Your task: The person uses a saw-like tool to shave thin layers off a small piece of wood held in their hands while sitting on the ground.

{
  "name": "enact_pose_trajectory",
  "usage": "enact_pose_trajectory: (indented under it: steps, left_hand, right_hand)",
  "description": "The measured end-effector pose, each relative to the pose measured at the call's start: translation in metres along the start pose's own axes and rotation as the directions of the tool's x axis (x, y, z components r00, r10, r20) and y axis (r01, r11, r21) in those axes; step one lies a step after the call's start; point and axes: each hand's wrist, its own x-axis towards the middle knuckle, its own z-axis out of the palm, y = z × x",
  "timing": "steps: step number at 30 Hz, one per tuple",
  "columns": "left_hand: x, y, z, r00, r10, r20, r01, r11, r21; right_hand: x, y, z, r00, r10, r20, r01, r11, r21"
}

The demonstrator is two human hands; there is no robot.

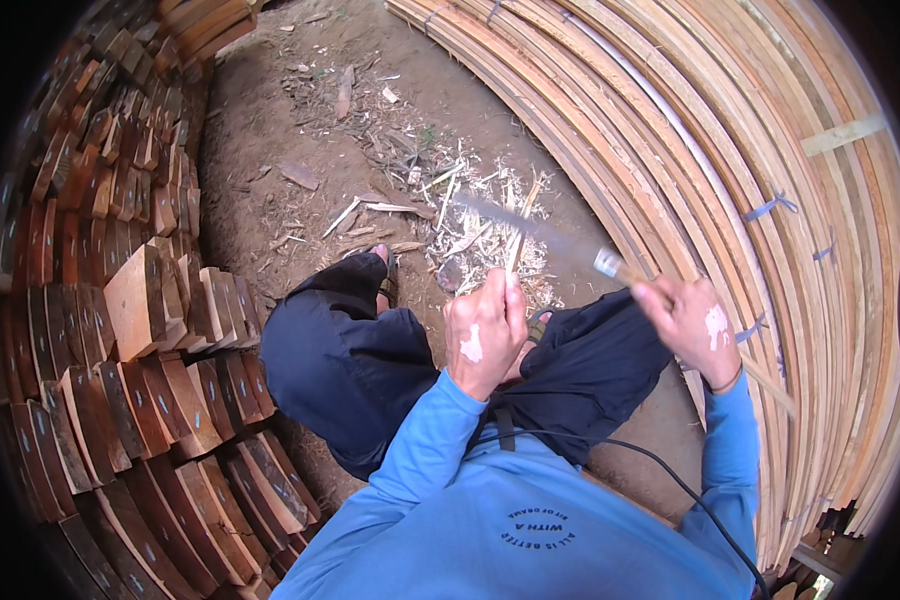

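My left hand [484, 332] is closed around a thin strip of pale wood [517, 250], held up in front of my knees. My right hand [692, 325] grips a knife [606, 262] by its light wooden handle. The knife's long blade points left and is smeared by motion. It passes close to the strip's upper part, and I cannot tell whether they touch. A pale length in line with the handle sticks out behind my right hand. Beneath the blade, a heap of pale wood shavings [480, 215] lies on the ground.
Stacked wooden blocks [135, 300] rise along the left. Bundles of long, thin wooden strips [660, 140], bound with blue ties [770, 207], curve along the right. Bark and wood scraps [300, 175] lie on the dirt floor. A black cable [660, 462] crosses my lap.
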Motion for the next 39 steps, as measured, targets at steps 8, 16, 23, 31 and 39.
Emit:
enact_pose_trajectory:
  steps: [8, 16, 23, 31, 39]
  left_hand:
    - [0.002, -0.002, 0.003, 1.0, 0.018, -0.021, -0.018, 1.0, 0.0]
    - [-0.005, -0.015, 0.01, 0.991, 0.125, -0.057, -0.119, 0.989, 0.092]
    - [-0.002, -0.01, 0.009, 0.998, 0.048, -0.051, -0.048, 0.999, -0.015]
    - [0.002, 0.001, 0.003, 0.998, 0.036, -0.049, -0.038, 0.998, -0.055]
    - [-0.004, -0.002, 0.005, 0.996, 0.078, -0.052, -0.077, 0.997, 0.023]
  right_hand:
    - [0.002, 0.008, 0.005, 0.997, -0.074, -0.002, 0.074, 0.995, 0.066]
    - [-0.005, 0.005, -0.002, 0.982, -0.175, 0.064, 0.172, 0.984, 0.051]
    - [0.008, 0.021, 0.012, 0.98, -0.199, -0.007, 0.199, 0.98, 0.025]
    - [0.009, 0.045, 0.015, 0.983, -0.119, -0.137, 0.135, 0.983, 0.121]
    - [-0.001, -0.012, 0.026, 0.968, -0.246, -0.044, 0.244, 0.969, -0.033]
